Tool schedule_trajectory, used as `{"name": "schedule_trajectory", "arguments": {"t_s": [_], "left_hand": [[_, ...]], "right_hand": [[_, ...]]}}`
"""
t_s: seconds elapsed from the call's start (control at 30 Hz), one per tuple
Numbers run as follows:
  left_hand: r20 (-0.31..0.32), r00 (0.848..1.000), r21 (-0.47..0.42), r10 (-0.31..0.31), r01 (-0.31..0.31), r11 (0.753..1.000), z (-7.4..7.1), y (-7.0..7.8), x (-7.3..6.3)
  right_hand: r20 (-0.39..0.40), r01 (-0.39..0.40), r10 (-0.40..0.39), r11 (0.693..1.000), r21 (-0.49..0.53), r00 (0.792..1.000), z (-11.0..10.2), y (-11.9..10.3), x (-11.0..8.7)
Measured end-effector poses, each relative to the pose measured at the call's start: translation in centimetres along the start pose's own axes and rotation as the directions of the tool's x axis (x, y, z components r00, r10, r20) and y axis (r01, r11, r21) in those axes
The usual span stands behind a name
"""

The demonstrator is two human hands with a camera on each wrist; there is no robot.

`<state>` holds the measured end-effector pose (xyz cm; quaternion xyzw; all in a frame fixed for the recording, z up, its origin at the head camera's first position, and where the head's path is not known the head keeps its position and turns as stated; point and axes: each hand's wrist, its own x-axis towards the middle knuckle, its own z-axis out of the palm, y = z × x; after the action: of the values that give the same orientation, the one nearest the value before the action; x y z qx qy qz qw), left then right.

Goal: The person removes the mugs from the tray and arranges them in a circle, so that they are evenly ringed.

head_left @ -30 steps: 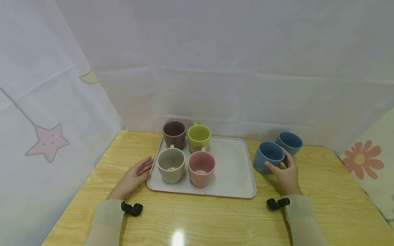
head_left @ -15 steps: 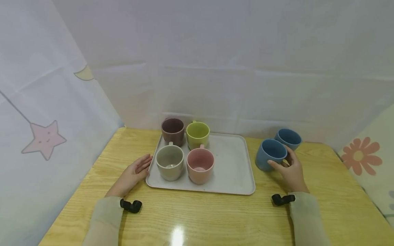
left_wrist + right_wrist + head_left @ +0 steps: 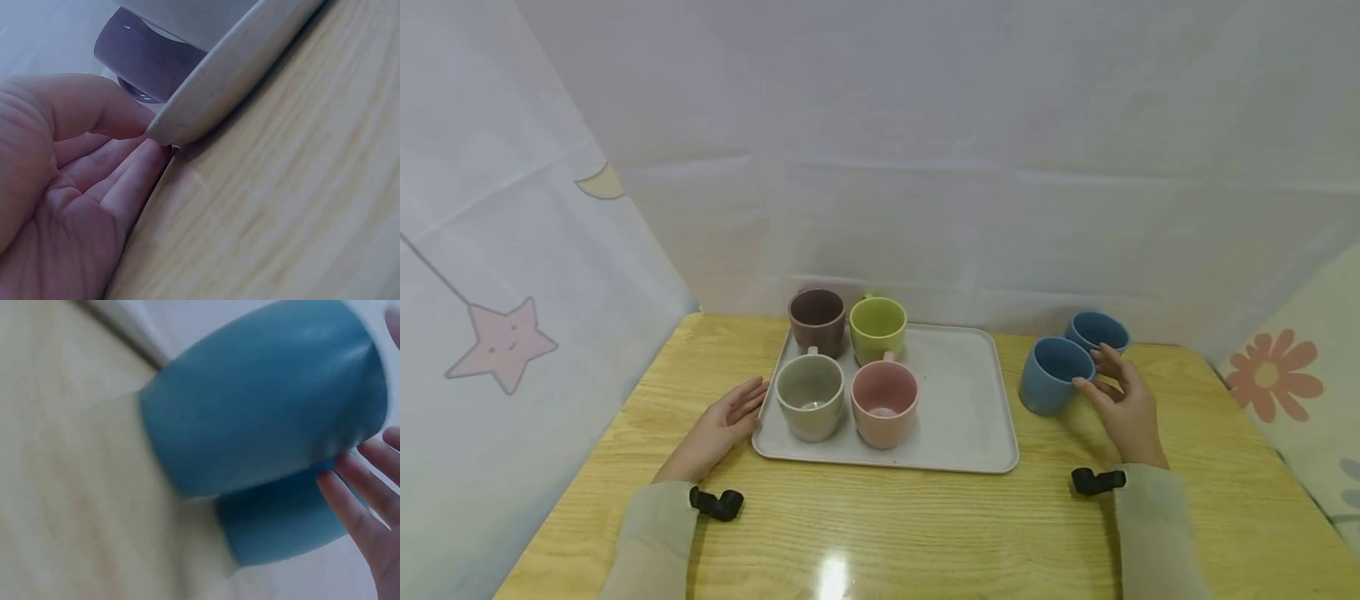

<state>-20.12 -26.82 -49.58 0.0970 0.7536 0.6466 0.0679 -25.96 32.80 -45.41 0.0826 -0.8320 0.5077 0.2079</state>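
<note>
In the head view, two blue cups stand on the table to the right of the tray: a front cup and a rear cup partly hidden behind it. My right hand is at the front cup's right side, fingers spread and loosely bent. In the right wrist view, its fingertips lie by the rim of the front cup and overlap the rear cup. My left hand lies at the tray's left edge, fingers nearly straight, thumb tip at the rim in the left wrist view.
On the tray's left half stand a brown mug, a yellow-green mug, a grey-white mug and a pink mug. Behind the wooden table hangs a pale cloth.
My right hand has loosened from the front blue cup and drawn back to the right. The left hand stays at the tray's edge; the head view has shifted a little.
</note>
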Motion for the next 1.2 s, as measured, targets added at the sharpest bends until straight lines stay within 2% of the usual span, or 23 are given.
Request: {"name": "schedule_trajectory", "arguments": {"t_s": [0.07, 0.2, 0.3, 0.37, 0.57, 0.7, 0.8, 0.97, 1.2], "left_hand": [[0.0, 1.0, 0.003, 0.001, -0.001, 1.0, 0.0, 0.0, 0.0], [0.004, 1.0, 0.0, 0.002, -0.002, 1.0, 0.0, 0.1, -0.1], [0.003, 1.0, -0.004, 0.004, -0.004, 1.0, 0.1, 0.2, -0.1], [0.002, 1.0, -0.005, 0.005, -0.005, 1.0, 0.1, 0.2, -0.1], [0.006, 1.0, -0.005, 0.005, -0.004, 1.0, 0.2, 0.2, 0.0], [0.004, 1.0, -0.002, 0.004, -0.003, 1.0, 0.1, 0.1, -0.1], [0.001, 1.0, 0.003, 0.003, -0.003, 1.0, -0.1, 0.0, -0.2], [0.002, 1.0, -0.001, 0.005, -0.005, 1.0, -0.1, -0.2, -0.1], [0.001, 1.0, 0.0, 0.014, -0.014, 1.0, 0.0, -0.1, -0.1]], "right_hand": [[-0.102, 0.044, -0.044, 0.999, -0.004, 0.994, -0.1, -0.6, 0.3], [-0.266, 0.136, -0.134, 0.991, -0.009, 0.955, 0.4, -2.3, 0.7], [-0.315, 0.195, -0.183, 0.981, 0.007, 0.931, 1.1, -4.1, 0.8], [-0.31, 0.22, -0.199, 0.975, 0.035, 0.93, 1.8, -5.3, 0.6], [-0.184, 0.299, -0.268, 0.94, 0.167, 0.946, 4.9, -8.0, -0.4], [-0.08, 0.352, -0.344, 0.898, 0.262, 0.936, 7.2, -9.1, -1.2], [0.012, 0.346, -0.367, 0.885, 0.311, 0.93, 8.9, -9.8, -1.8], [0.193, 0.281, -0.351, 0.906, 0.317, 0.916, 11.1, -10.6, -2.4], [0.404, 0.112, -0.242, 0.941, 0.319, 0.882, 14.0, -10.8, -2.8]]}}
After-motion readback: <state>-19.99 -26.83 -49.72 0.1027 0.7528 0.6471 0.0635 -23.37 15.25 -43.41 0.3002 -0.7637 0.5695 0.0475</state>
